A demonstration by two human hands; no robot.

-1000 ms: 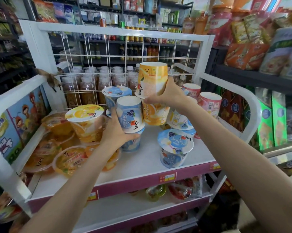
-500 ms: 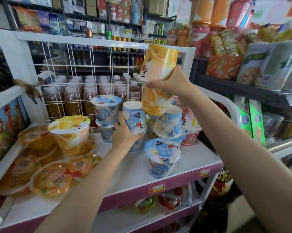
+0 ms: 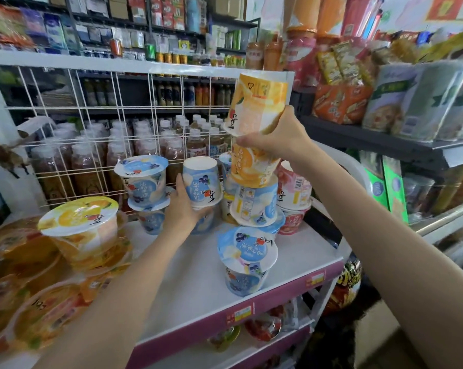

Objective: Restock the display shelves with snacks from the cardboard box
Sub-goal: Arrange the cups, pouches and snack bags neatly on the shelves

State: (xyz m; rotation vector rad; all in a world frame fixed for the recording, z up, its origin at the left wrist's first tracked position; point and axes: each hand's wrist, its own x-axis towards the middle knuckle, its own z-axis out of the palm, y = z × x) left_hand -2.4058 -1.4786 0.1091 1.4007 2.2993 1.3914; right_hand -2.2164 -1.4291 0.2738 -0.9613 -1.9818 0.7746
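Observation:
My right hand (image 3: pixel 281 139) grips two orange snack cups joined lid to lid: the upper orange cup (image 3: pixel 257 102) is upside down above the lower orange cup (image 3: pixel 251 166). They stand on top of a stack of blue cups (image 3: pixel 254 203). My left hand (image 3: pixel 183 209) holds an upside-down blue blueberry cup (image 3: pixel 202 182) that sits on another blue cup, in the middle of the white display shelf (image 3: pixel 193 278). One blue cup (image 3: pixel 246 259) stands alone near the front edge. The cardboard box is out of view.
Another pair of blue cups (image 3: pixel 142 182) stands left of my left hand; pink cups (image 3: pixel 294 198) are stacked at the right. An orange cup (image 3: pixel 84 230) and flat jelly bowls (image 3: pixel 44 315) crowd the shelf's left. A white wire grid (image 3: pixel 113 123) backs the shelf, with bottles behind.
My right hand has kept the orange cup pair on the blue stack, lifted slightly and tilted more to the right. My left hand stays on the blue cup. The camera moved closer.

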